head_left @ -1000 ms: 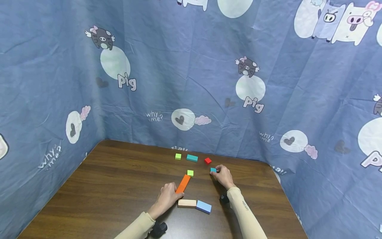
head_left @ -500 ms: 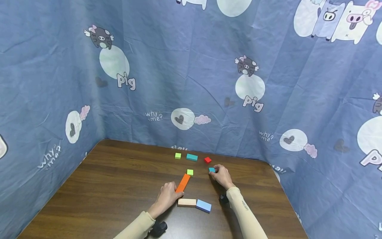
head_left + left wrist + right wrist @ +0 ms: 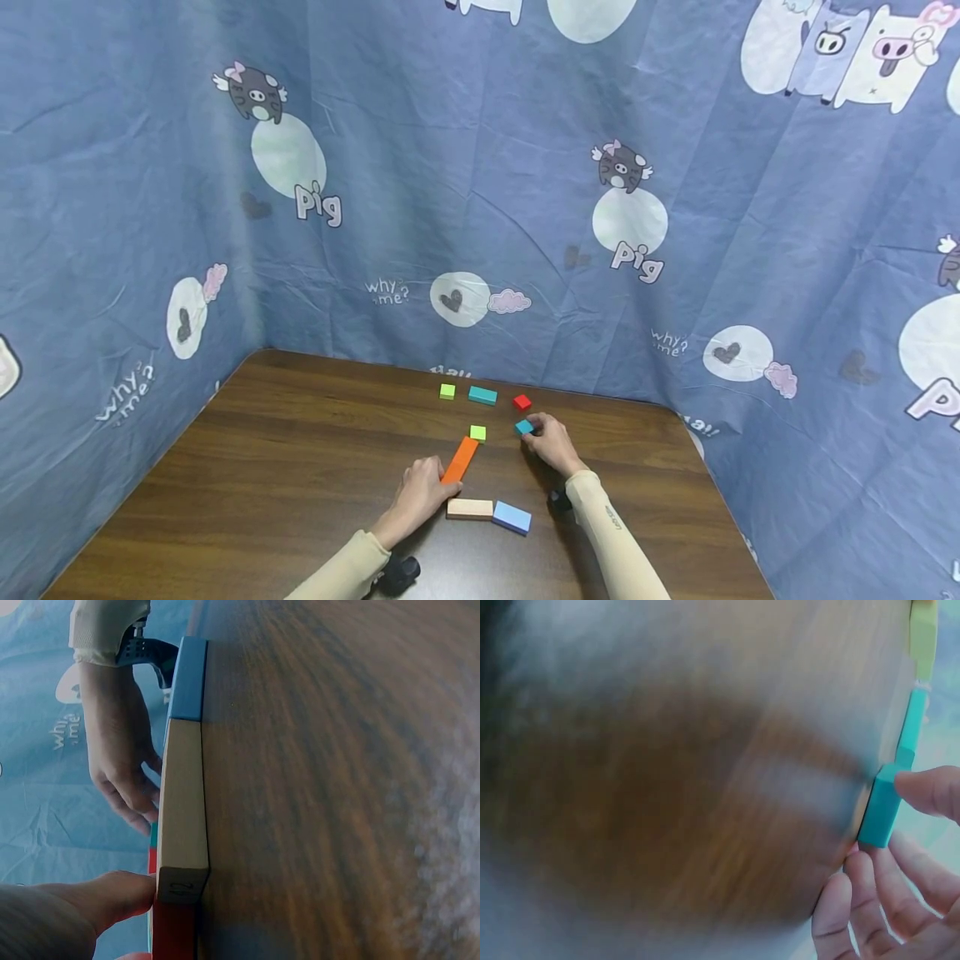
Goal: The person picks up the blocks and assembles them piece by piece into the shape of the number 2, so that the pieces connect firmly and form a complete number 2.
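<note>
My left hand (image 3: 416, 497) holds the near end of a long orange block (image 3: 460, 460) lying slanted on the table, thumb on its right side. Its far end meets a lime green block (image 3: 477, 433). In the left wrist view the left thumb (image 3: 124, 894) is beside a plain wooden block (image 3: 184, 795). Farther right, my right hand (image 3: 552, 444) pinches a small teal block (image 3: 523, 427), which sits turned at an angle. The right wrist view shows the thumb (image 3: 934, 793) on one side of this teal block (image 3: 881, 810), fingers below.
A blue block (image 3: 512, 517) lies end to end with the wooden block nearest me. Along the back are another lime green block (image 3: 447, 392), a longer teal block (image 3: 483, 396) and a red block (image 3: 522, 402). A patterned blue curtain (image 3: 480, 208) hangs behind the brown table (image 3: 247, 483).
My right hand has slid the small teal block a little to the left and turned it. The left hand and the orange block have stayed put.
</note>
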{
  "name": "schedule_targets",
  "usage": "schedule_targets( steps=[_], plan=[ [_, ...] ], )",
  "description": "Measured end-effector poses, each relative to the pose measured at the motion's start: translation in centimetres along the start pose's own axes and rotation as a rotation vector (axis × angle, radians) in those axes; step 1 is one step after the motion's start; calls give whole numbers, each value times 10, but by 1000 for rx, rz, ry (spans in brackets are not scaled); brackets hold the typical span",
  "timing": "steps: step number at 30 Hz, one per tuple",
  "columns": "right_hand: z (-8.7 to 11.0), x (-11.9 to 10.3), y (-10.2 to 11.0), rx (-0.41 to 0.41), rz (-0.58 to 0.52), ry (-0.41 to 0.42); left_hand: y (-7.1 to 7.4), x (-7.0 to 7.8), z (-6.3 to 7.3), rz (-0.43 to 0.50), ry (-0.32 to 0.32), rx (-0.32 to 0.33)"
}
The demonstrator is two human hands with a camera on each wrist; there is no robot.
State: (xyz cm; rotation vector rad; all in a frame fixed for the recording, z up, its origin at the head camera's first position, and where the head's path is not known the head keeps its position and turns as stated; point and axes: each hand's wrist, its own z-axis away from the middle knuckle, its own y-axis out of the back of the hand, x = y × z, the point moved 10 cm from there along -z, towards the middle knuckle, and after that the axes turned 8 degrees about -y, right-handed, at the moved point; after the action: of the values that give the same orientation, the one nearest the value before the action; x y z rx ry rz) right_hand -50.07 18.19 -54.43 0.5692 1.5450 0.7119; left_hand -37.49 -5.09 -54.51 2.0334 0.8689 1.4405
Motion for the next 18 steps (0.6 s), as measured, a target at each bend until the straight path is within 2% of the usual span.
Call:
schedule_targets(
  steps=[7,15,18],
  plan=[
    [3,-9,-6,-23,11,64,1,1,2,1,-11,5],
    [3,-8,0,46,37,33,1,-1,0,20,-3,3],
    [3,-10,0,43,33,44,1,-2,-1,32,3,-1]
  ],
)
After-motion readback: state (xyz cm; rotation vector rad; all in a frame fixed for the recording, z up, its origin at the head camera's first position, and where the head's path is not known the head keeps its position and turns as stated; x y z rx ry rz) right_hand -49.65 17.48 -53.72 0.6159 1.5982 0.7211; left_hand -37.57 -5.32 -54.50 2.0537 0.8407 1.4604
